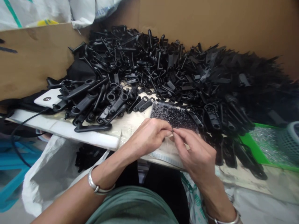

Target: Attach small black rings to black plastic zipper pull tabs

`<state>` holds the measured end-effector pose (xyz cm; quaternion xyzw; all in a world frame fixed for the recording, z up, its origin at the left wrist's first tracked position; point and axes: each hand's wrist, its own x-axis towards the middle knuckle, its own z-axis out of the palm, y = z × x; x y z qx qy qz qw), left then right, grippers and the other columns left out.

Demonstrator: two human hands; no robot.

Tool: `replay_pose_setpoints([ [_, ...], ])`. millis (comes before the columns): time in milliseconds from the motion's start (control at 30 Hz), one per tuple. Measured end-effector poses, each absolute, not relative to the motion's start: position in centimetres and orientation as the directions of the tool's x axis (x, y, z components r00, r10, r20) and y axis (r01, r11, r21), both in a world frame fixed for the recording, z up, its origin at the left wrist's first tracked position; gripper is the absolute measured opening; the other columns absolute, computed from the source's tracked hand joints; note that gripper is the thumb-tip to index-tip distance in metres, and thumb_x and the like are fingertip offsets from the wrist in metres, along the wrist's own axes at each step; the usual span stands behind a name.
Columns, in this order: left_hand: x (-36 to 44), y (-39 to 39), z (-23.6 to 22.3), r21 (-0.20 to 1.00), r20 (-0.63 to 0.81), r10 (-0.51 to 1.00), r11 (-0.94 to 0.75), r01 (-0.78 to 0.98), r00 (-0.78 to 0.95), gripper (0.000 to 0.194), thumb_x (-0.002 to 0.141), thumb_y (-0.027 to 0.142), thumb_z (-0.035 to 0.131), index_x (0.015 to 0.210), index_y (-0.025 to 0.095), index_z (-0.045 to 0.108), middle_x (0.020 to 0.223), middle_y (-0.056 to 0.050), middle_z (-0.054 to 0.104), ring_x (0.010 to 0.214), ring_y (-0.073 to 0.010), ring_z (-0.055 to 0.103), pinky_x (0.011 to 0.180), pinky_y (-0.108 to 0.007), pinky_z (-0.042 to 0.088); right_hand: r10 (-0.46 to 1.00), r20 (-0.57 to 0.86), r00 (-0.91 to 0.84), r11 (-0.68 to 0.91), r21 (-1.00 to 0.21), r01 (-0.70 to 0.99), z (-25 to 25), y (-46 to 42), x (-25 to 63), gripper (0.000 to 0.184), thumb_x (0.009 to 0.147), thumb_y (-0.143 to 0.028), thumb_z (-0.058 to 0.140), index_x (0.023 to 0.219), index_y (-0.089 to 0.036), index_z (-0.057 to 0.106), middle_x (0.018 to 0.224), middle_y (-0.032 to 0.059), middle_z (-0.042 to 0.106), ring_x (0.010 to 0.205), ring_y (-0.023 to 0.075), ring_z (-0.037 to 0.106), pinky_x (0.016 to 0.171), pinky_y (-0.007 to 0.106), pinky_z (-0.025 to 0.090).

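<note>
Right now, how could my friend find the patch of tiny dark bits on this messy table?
Start at the big heap of black parts and come down to its near edge. Just beyond where the left hand and right hand meet lies the patch of tiny dark bits. Its pieces are far smaller than the long black parts on either side.

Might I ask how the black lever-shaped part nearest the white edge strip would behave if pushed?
That black lever-shaped part is probably stiff, since its long arm looks straight. It is likely light, resembling moulded plastic, and its elongated shape suggests sliding more than rolling.
</note>
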<state>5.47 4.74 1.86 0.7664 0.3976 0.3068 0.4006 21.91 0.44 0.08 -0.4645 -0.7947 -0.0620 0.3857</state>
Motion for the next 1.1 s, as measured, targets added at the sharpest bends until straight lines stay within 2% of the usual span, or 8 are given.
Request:
replay_pose_setpoints([
  [133,5.5,4.8,1.8,0.86,0.142,0.858,-0.353,0.367,0.494,0.018,0.087,0.013,0.054,0.083,0.017,0.071,0.077,0.002,0.069,0.069,-0.0108,0.059,0.063,-0.022,0.041,0.675,0.666,-0.316,0.572,-0.202,0.795,-0.1,0.6,21.9,0.015,0.093,-0.007,0.053,0.104,-0.013,0.061,0.095,0.0085,0.069,0.089,0.0171,0.065,0.084,0.027,0.051],
  [300,5.2,4.9,2.2,0.816,0.179,0.839,-0.418,0.398,0.514,0.018,0.09,0.016,0.054,0.083,0.017,0.07,0.078,0.002,0.069,0.071,-0.0114,0.06,0.065,-0.022,0.042,0.678,0.691,-0.251,0.569,-0.278,0.774,0.0,0.9,21.8,0.012,0.093,-0.009,0.054,0.098,-0.014,0.063,0.088,0.0065,0.069,0.081,0.0166,0.067,0.078,0.027,0.053],
  [367,4.5,4.7,2.4,0.744,0.205,0.83,-0.477,0.468,0.519,0.016,0.092,0.02,0.054,0.089,0.018,0.069,0.088,0.0,0.069,0.081,-0.0142,0.061,0.072,-0.025,0.044,0.704,0.676,-0.217,0.55,-0.326,0.769,0.0,0.9,21.9,0.01,0.092,-0.01,0.056,0.097,-0.014,0.064,0.086,0.0052,0.07,0.077,0.016,0.067,0.076,0.027,0.053],
  [433,3.2,4.2,2.4,0.617,0.213,0.823,-0.531,0.58,0.526,0.013,0.092,0.024,0.056,0.096,0.017,0.067,0.098,-0.003,0.068,0.092,-0.0189,0.06,0.081,-0.03,0.045,0.737,0.648,-0.193,0.516,-0.354,0.78,-0.2,0.8,22.1,0.009,0.091,-0.012,0.058,0.095,-0.015,0.065,0.085,0.0034,0.07,0.075,0.0154,0.067,0.075,0.026,0.053],
  [500,1.9,3.5,2.1,0.478,0.186,0.82,-0.557,0.68,0.541,0.016,0.089,0.025,0.062,0.102,0.016,0.064,0.102,-0.006,0.066,0.098,-0.0231,0.059,0.086,-0.035,0.044,0.761,0.621,-0.189,0.495,-0.368,0.787,-0.5,0.6,22.4,0.007,0.091,-0.014,0.059,0.093,-0.016,0.065,0.085,0.002,0.07,0.074,0.015,0.067,0.075,0.026,0.053],
  [567,0.8,2.7,1.5,0.403,0.141,0.821,-0.557,0.726,0.553,0.021,0.086,0.022,0.065,0.106,0.016,0.061,0.101,-0.006,0.065,0.099,-0.0243,0.058,0.087,-0.038,0.043,0.778,0.594,-0.207,0.499,-0.382,0.778,-0.9,0.4,22.5,0.006,0.09,-0.014,0.059,0.091,-0.016,0.065,0.086,0.0018,0.07,0.077,0.0148,0.067,0.076,0.025,0.052],
  [800,0.7,1.1,0.2,0.495,0.073,0.867,-0.461,0.736,0.494,0.015,0.088,0.017,0.06,0.103,0.017,0.062,0.091,-0.004,0.065,0.089,-0.02,0.061,0.081,-0.033,0.048,0.83,0.485,-0.275,0.503,-0.439,0.744,-1.1,-0.4,22.3,0.007,0.09,-0.012,0.059,0.088,-0.015,0.065,0.085,0.0009,0.068,0.077,0.0128,0.065,0.074,0.022,0.047],
  [1100,1.3,0.3,0.0,0.485,0.051,0.88,-0.435,0.759,0.472,0.013,0.087,0.017,0.061,0.1,0.017,0.065,0.088,-0.005,0.066,0.086,-0.0234,0.062,0.078,-0.036,0.049,0.832,0.418,-0.364,0.521,-0.365,0.772,-0.8,-0.9,21.8,0.009,0.092,-0.012,0.056,0.09,-0.012,0.064,0.083,0.0031,0.066,0.074,0.0136,0.063,0.073,0.024,0.044],
])
